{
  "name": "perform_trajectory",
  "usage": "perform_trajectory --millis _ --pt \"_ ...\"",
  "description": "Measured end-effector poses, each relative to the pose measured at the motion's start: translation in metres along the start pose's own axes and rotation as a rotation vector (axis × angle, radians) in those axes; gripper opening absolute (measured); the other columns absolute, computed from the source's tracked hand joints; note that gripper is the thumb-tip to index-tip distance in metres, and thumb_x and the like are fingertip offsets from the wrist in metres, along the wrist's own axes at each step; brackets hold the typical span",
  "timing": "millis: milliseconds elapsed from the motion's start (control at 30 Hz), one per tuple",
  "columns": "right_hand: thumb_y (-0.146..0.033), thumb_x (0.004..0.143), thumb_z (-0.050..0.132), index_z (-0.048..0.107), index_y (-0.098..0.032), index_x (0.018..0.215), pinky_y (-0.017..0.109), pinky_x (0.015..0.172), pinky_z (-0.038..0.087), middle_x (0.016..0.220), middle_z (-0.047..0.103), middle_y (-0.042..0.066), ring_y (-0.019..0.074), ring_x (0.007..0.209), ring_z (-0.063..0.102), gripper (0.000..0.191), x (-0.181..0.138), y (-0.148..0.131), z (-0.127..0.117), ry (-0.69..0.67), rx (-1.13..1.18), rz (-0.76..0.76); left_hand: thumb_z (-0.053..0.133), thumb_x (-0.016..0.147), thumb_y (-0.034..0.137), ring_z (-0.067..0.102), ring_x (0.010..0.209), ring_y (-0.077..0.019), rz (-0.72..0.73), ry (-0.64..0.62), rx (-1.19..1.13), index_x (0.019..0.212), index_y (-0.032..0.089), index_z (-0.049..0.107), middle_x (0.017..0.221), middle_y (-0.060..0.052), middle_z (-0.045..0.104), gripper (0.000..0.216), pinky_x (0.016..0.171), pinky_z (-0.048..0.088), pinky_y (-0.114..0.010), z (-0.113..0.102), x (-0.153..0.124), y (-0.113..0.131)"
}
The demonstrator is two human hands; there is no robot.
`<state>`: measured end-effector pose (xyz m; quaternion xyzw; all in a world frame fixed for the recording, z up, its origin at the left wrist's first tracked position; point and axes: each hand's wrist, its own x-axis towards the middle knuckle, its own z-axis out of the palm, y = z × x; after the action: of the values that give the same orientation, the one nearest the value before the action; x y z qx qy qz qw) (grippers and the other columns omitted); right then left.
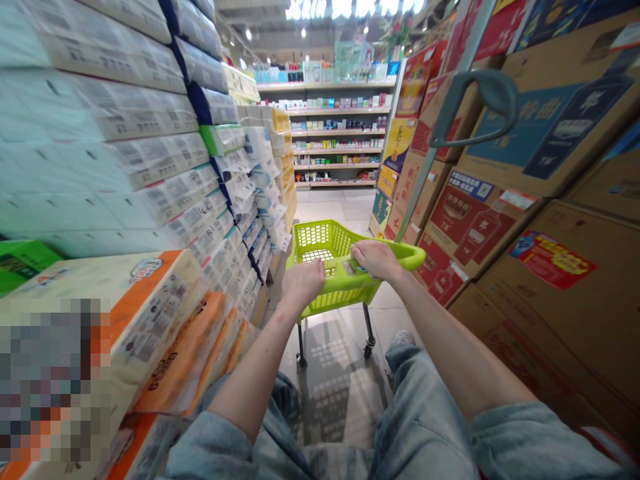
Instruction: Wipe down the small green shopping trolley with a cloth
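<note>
Creased, faded denim jeans [425, 407] fill six o'clock, with matching denim sleeves [213, 440] at seven and five. At nine to eight, glossy film wraps cushiony, block-shaped orange-and-cream tissue packs [173, 340]. Just ahead at twelve stands the lime-green plastic shopping cart [345, 295], its tapering basket pierced with rounded holes, on slim dark legs with small casters [369, 347]. The left hand [303, 283] wraps the smooth handle's left part, fingers curled and seemingly pressed together, tips hidden. The right hand [375, 259] closes over its right part, fingers bent round it; how tightly they meet I cannot tell. Pale, smooth floor tiles [350, 208] lie beneath. At ten, crinkly white tissue packs [145, 143] rise in layers; at two, flat-sided, printed cardboard cartons [480, 223] are stacked beside a blue-grey loop [439, 127] on a slim pole. Farthest, at twelve, straight-edged shelves [340, 85] carry rows of small boxes.
</note>
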<state>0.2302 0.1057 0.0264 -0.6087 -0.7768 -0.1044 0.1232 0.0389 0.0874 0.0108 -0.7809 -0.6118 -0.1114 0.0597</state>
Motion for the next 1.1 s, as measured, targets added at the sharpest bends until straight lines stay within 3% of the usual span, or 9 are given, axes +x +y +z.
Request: perform_trajectory --millis 167,367,567,833,1000,1100 --pt "-0.032 0.095 0.026 0.066 -0.016 0.083 0.024 0.076 0.039 0.091 0.069 0.008 0.0170 0.088 0.062 0.044 -0.002 -0.004 -0.004 -0.007 -0.020 0.019 0.020 0.094 0.037 0.066 0.078 -0.0238 0.008 0.013 0.000 0.094 0.020 0.062 0.084 -0.008 0.070 0.045 0.070 0.047 -0.034 0.000 0.000 0.001" --pt "-0.031 0.094 0.029 0.067 -0.015 0.083 0.030 0.074 0.041 0.090 0.070 0.012 0.0224 0.084 0.064 0.042 0.001 -0.034 -0.004 0.059 -0.054 0.103 0.018 0.095 0.037 0.066 0.079 -0.0225 -0.045 0.028 -0.014 0.095 0.019 0.061 0.084 -0.009 0.069 0.047 0.070 0.046 -0.032 0.002 0.000 0.005" --pt "-0.032 0.095 0.026 0.064 -0.017 0.083 0.025 0.071 0.038 0.091 0.070 0.008 0.0180 0.082 0.062 0.043 -0.002 -0.042 -0.001 0.119 0.052 0.147 0.017 0.095 0.036 0.066 0.077 -0.0222 -0.119 0.063 -0.022 0.095 0.018 0.061 0.083 -0.009 0.069 0.047 0.068 0.045 -0.030 -0.001 -0.002 0.006" --pt "-0.033 0.096 0.022 0.060 -0.019 0.084 0.024 0.069 0.034 0.089 0.067 0.005 0.0152 0.084 0.058 0.042 -0.009 0.004 0.001 0.094 0.158 0.077 0.019 0.095 0.035 0.066 0.081 -0.0218 -0.105 0.020 -0.045 0.096 0.018 0.061 0.086 -0.010 0.069 0.045 0.070 0.045 -0.030 -0.006 -0.006 0.004" --pt "-0.030 0.095 0.021 0.059 -0.017 0.079 0.027 0.067 0.036 0.080 0.065 0.009 0.0180 0.076 0.058 0.043 -0.034 0.063 0.010 0.071 0.086 0.262 0.018 0.095 0.035 0.066 0.081 -0.0221 -0.111 0.017 -0.052 0.096 0.017 0.061 0.088 -0.010 0.069 0.046 0.071 0.046 -0.030 -0.006 -0.006 0.005" --pt "-0.026 0.095 0.023 0.057 -0.016 0.081 0.027 0.079 0.037 0.086 0.065 0.014 0.0202 0.087 0.057 0.039 -0.052 0.089 0.016 0.155 0.075 0.142 0.018 0.095 0.035 0.066 0.082 -0.0228 -0.108 0.011 -0.048 0.095 0.017 0.062 0.088 -0.011 0.069 0.047 0.071 0.046 -0.031 -0.007 -0.006 0.006"
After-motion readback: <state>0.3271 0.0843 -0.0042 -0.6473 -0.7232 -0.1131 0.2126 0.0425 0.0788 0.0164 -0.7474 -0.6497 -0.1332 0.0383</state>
